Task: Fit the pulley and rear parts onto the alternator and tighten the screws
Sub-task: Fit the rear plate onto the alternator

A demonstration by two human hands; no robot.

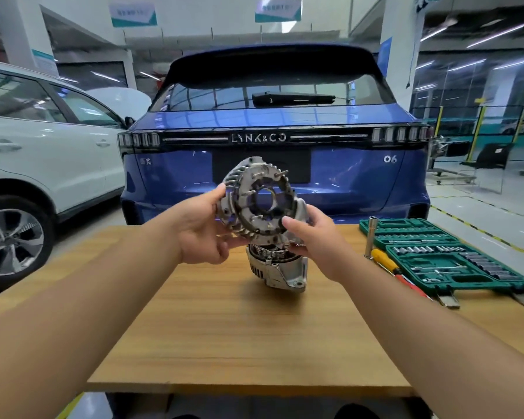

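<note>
Rear alternator housing (256, 201), held tilted above the wooden table (224, 328): ribbed grey-metal ring with radial cooling fins, studs and a round central opening. Left hand (201, 228) gripping its left rim, thumb on top; right hand (312, 237) pinching the lower right edge. Alternator body (279, 267), silver with slotted vents, directly below on the table. Green socket set (442, 255) at right.
</note>
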